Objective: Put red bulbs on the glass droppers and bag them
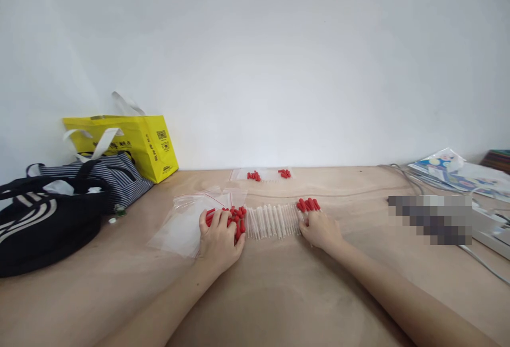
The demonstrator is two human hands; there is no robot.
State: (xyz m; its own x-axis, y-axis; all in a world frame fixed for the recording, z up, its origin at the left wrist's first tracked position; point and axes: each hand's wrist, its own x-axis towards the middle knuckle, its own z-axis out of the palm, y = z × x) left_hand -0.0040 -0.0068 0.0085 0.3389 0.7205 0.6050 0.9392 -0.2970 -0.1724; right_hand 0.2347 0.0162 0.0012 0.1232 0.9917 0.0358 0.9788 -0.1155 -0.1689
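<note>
A wooden table (279,294) carries red caps (241,219), clear sticks (273,221) and plastic bags (179,225) — plus a yellow bag (159,147).

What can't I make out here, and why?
Whether the left hand grips red pieces: hidden by its fingers, head view.
What, if anything, the right hand grips: hidden by its back, head view.
Small print on the yellow bag: too small, head view.
Left end of the black bag: cut off by the edge, head view.
Object behind the pixelated patch: blurred, head view.
</note>
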